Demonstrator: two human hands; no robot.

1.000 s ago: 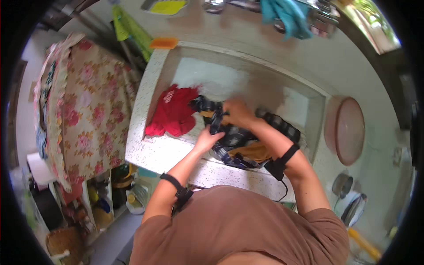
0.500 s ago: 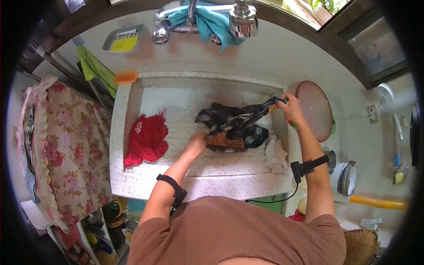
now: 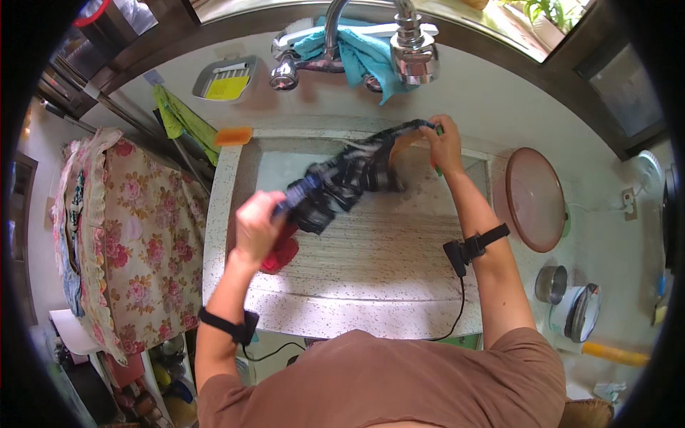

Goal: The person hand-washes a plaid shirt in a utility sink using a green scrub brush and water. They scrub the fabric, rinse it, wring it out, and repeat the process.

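A dark plaid garment [image 3: 342, 178] with a brownish-orange inner side hangs stretched above the stone washing sink [image 3: 371, 291]. At its left end my left hand [image 3: 258, 222], blurred by motion, is closed on a bluish band of the cloth. My right hand [image 3: 445, 148] grips the other end, higher and near the sink's far edge. Something green shows by the right hand's fingers; its kind is not clear. A red cloth [image 3: 282, 255] lies in the sink, partly hidden under the garment and my left hand.
Over the back of the sink hang a chrome tap [image 3: 414, 60] and a teal cloth [image 3: 360, 60]. An orange sponge [image 3: 234, 136] sits on the far left corner. A pinkish basin [image 3: 535, 200] leans at the right, near a metal cup [image 3: 551, 284]. Floral fabric [image 3: 146, 242] covers something at left.
The garment has been lifted and drawn out to the left. My left hand has moved left and up, over the red cloth; my right hand has moved toward the far edge. The view has shifted slightly.
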